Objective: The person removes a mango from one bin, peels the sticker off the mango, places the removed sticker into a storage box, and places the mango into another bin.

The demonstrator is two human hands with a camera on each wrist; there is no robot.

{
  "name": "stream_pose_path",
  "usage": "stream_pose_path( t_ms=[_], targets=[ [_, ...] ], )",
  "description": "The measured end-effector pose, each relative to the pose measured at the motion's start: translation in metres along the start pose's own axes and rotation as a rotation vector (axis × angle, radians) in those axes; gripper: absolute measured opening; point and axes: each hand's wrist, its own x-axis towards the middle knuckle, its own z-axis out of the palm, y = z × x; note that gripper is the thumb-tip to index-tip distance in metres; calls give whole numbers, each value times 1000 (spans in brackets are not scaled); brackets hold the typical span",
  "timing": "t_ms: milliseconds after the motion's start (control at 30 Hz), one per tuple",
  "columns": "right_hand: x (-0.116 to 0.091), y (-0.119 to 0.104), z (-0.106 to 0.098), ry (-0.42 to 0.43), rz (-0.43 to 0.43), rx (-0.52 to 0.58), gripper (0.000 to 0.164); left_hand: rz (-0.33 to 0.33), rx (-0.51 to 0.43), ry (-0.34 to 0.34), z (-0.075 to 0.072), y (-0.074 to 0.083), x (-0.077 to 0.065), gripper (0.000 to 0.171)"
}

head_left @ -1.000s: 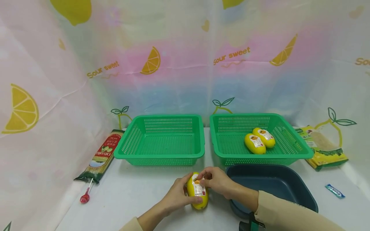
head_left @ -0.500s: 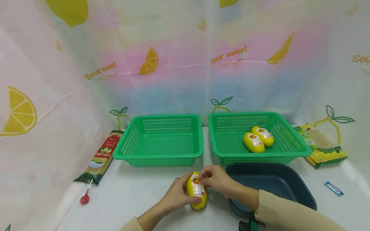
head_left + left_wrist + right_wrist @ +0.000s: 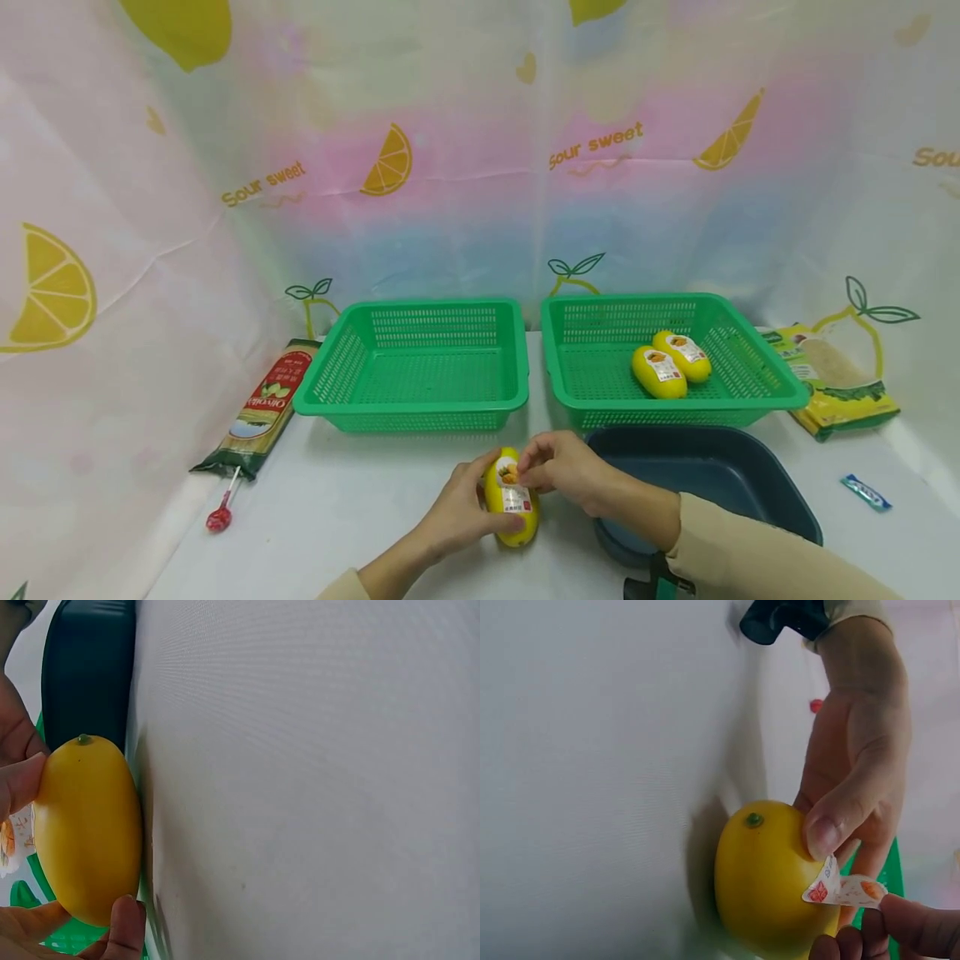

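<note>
A yellow oval fruit [image 3: 519, 536] stands on the white table before me, a small green stem spot at its near end. My left hand [image 3: 467, 508] holds it along its left side, thumb and fingers around it, as the left wrist view also shows with the fruit [image 3: 88, 832]. On its upper face is a white printed sticker [image 3: 826, 889]. In the right wrist view, one end of that sticker is bent up off the skin, pinched by my right hand [image 3: 915, 930]; its other end still sticks to the fruit. Fingertips partly cover the sticker's far end.
Behind are two green baskets; the left one [image 3: 412, 407] is bare, the right one [image 3: 675, 406] holds two similar labelled fruits [image 3: 660, 372]. A dark blue basin [image 3: 787, 500] sits beneath my right forearm. Packets [image 3: 266, 392], a lollipop [image 3: 219, 518] and a small wrapper [image 3: 866, 492] lie around.
My right fingertips have shifted slightly toward the right and nearer me, uncovering more of the sticker's picture. The left hand and fruit stay nearly still.
</note>
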Motion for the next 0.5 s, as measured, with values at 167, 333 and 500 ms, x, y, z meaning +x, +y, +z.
stream_pose_path(
  t_ms=[167,333,500],
  targets=[
    [0,1,-2,-13,50,37,11,-30,-34,-7,1,0,-1,95],
    [2,2,-6,-53,66,110,11,-24,-26,-3,1,1,2,95],
    [1,1,-9,-95,78,171,10,-8,-16,5,1,1,3,96]
  ],
)
